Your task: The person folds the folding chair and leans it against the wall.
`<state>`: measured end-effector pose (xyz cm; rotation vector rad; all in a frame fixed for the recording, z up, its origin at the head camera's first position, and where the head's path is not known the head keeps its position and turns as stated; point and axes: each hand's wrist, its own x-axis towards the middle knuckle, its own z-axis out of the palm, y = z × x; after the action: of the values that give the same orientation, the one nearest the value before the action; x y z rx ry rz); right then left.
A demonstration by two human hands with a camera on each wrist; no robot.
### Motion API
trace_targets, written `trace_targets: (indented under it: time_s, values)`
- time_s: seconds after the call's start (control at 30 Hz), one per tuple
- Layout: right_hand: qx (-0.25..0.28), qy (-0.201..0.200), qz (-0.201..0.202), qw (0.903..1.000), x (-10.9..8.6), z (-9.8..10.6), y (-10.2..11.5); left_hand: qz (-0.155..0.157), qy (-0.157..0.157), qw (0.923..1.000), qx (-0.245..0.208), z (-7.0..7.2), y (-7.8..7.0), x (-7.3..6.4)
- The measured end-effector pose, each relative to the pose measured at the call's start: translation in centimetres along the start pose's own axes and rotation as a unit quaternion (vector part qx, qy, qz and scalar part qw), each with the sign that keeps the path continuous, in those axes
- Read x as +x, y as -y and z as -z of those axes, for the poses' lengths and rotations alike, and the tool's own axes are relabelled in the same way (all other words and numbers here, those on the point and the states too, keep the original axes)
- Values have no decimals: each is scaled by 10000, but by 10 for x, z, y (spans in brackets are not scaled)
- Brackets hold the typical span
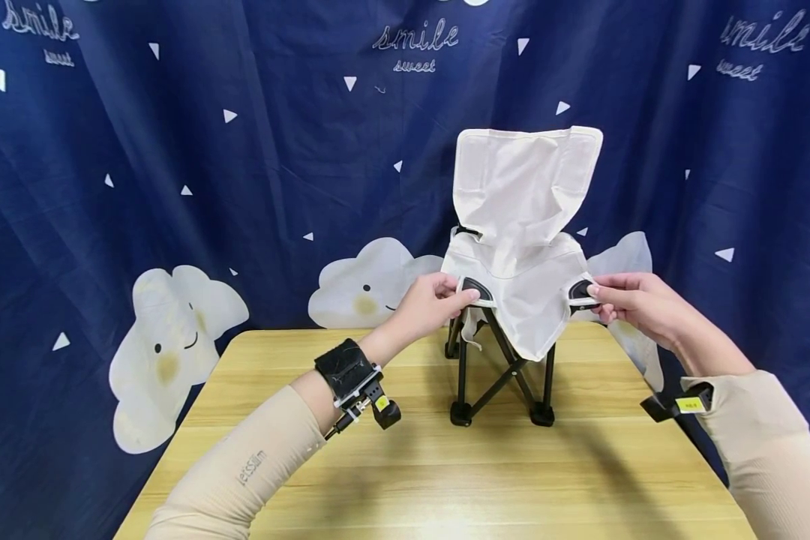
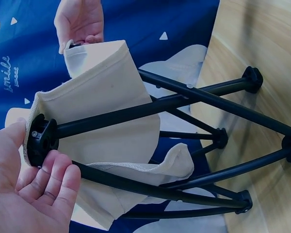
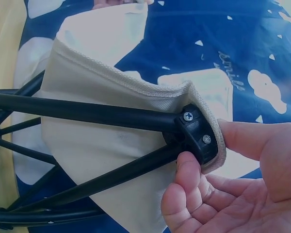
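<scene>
A small folding chair [image 1: 513, 259] with a white fabric seat and back stands upright on the table, its crossed black legs spread. My left hand [image 1: 432, 304] pinches the seat's front left corner, thumb on the black corner patch [image 1: 476, 288]. At the front right corner my right hand [image 1: 637, 304] does the same, thumb on top and fingers beneath. Under the fabric, the left wrist view shows a black plastic joint [image 2: 41, 138] against the fingers. A similar screwed joint [image 3: 196, 133] sits between thumb and fingers in the right wrist view. The seat's front edge sags between the corners.
The chair's feet [image 1: 542, 414] rest on a light wood table [image 1: 378, 480]. Behind it hangs a dark blue curtain [image 1: 277, 150] with white triangles and smiling clouds. Wrist cameras [image 1: 385, 409] are strapped to both forearms, over beige sleeves [image 1: 250, 469].
</scene>
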<state>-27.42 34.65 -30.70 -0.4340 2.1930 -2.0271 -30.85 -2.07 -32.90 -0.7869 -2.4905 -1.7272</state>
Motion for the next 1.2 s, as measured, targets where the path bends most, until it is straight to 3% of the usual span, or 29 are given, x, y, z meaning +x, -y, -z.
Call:
trace_targets:
  time_s: [0.37, 1.2]
  values:
    - [79, -15, -30, 10000, -5, -16, 7, 37, 23, 10000, -64, 4, -5, -6]
    - [96, -146, -44, 9998, -1, -27, 10, -35, 13, 10000, -63, 4, -9, -7]
